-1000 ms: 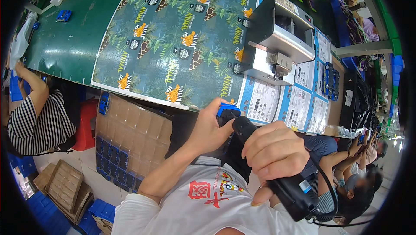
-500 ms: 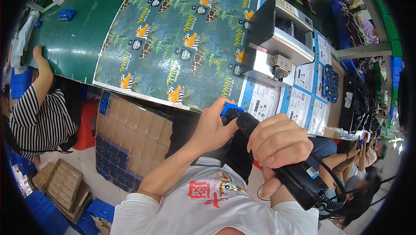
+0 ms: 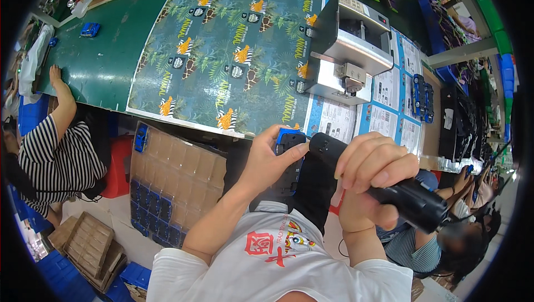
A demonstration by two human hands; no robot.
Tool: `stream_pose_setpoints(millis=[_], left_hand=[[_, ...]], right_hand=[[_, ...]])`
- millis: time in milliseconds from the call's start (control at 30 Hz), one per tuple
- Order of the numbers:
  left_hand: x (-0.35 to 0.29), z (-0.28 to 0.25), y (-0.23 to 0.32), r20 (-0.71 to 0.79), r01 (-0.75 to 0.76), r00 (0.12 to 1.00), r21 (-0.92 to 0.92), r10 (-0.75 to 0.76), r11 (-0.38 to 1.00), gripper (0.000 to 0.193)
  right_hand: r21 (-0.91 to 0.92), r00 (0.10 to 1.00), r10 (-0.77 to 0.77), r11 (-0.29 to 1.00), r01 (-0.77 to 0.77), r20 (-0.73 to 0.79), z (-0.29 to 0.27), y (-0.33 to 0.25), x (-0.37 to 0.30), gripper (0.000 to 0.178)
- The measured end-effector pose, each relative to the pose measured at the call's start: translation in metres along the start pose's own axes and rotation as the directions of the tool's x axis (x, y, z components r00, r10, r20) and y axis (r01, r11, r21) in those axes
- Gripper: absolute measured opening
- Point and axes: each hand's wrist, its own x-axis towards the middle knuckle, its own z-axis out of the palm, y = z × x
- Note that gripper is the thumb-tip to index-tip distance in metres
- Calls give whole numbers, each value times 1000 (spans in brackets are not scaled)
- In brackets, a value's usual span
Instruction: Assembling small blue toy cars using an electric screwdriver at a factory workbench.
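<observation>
Both closed: my left hand (image 3: 266,160) grips a blue-black toy car (image 3: 287,175), my right hand (image 3: 371,167) a black screwdriver (image 3: 414,202).

1. On the counter (image 3: 111,74), a machine (image 3: 347,48) is set on sheets (image 3: 222,74).
2. Left of these, a loose toy car (image 3: 90,29) is placed.
3. Before the counter, a tray (image 3: 183,160) is positioned left of the held toy car (image 3: 290,177).

bright | glare on green tabletop (image 3: 114,57) | edges bowed | corners black

Toy car (image 3: 291,171) blue and black; power tool (image 3: 418,202) black; sheet (image 3: 222,60) green, jungle-patterned; co-worker's shirt (image 3: 69,160) black-white striped.
</observation>
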Motion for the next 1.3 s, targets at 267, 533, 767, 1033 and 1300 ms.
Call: stream_pose_setpoints(millis=[267, 533, 767, 1033, 1300], left_hand=[[-1, 3, -4, 29, 84, 996, -133, -81, 988, 26], [-8, 3, -2, 87, 266, 964, -215, -252, 940, 32], [-17, 1, 4, 38, 258, 966, -180, -256, 949, 31], [-19, -1, -18, 242, 376, 922, -374, -302, 848, 44], [-37, -12, -43, 264, 461, 882, -319, -390, 828, 51]], right_hand=[[42, 974, 49, 998, -41, -222, -5, -8, -7, 51], [52, 871, -171, 974, 219, -461, -74, -28, 49, 51], [-11, 484, -61, 994, 104, -873, -164, 17, 59, 35], [115, 556, 126, 992, -55, -821, -164, -4, 24, 26], [-153, 594, 156, 887, -436, -789, -69, -5, -81, 27]])
